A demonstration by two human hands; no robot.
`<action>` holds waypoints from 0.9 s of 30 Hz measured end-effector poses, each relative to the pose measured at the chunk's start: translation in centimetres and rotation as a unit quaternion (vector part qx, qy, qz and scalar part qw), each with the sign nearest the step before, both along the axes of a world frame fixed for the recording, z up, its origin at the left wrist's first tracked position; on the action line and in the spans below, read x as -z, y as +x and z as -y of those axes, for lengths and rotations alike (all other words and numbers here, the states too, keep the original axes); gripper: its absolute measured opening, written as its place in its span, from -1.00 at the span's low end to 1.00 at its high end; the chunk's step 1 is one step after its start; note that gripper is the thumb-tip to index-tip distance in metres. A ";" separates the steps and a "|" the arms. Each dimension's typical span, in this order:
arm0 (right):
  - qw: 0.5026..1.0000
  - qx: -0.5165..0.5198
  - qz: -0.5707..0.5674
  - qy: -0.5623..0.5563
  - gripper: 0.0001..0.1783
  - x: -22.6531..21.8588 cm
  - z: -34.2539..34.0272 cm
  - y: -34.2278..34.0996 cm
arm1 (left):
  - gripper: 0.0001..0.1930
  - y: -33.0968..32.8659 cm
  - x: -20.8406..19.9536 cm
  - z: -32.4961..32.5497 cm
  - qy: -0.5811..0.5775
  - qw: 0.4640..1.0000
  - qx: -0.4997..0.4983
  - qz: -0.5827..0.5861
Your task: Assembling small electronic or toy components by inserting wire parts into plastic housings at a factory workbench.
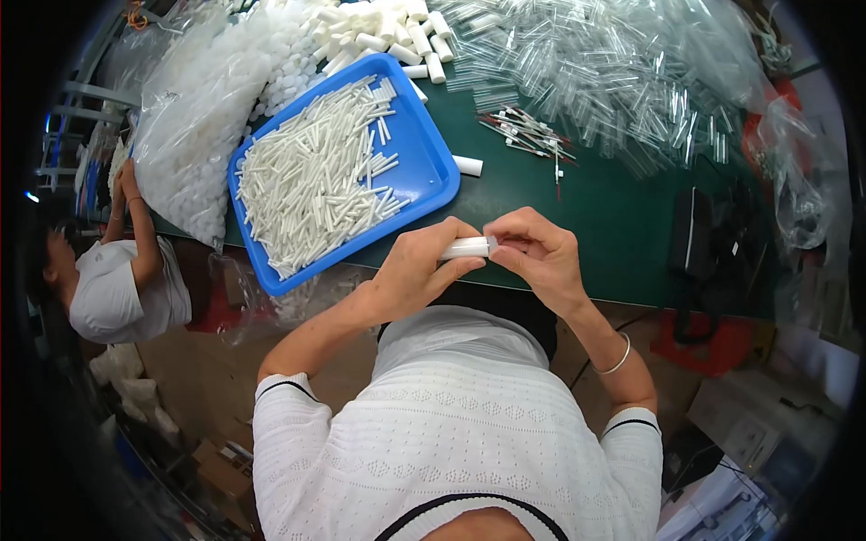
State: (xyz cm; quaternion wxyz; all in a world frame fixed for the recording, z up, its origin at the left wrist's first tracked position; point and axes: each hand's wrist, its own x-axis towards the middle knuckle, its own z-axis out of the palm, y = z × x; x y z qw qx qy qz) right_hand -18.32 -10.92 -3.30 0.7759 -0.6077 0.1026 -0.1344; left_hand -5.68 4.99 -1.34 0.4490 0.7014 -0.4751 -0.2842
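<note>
My left hand point(408, 263) grips a short white cylinder point(465, 249) between thumb and fingers, near the table's front edge. It lies almost level, and its right end looks translucent. Closed in a pinch at that end is my right hand point(544, 256); its fingertips hide whatever small piece they may hold. Beyond my left hand is a blue tray point(431, 162), heaped with thin white sticks point(311, 171). A single loose white cylinder point(467, 166) lies against the tray's right side.
White cylinders point(383, 32) are piled behind the tray, beside a clear bag of white caps point(185, 135). Clear tubes point(595, 72) cover the far right. Thin wired parts point(532, 133) lie before them. A black device point(693, 233) sits rightward; another person point(131, 279) is at left.
</note>
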 end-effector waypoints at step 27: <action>0.909 0.015 0.074 -0.409 -0.21 -1.5 -1.3 -1.0 | -0.46 -3.5 2.9 0.5 -0.083 0.696 -0.021 -0.712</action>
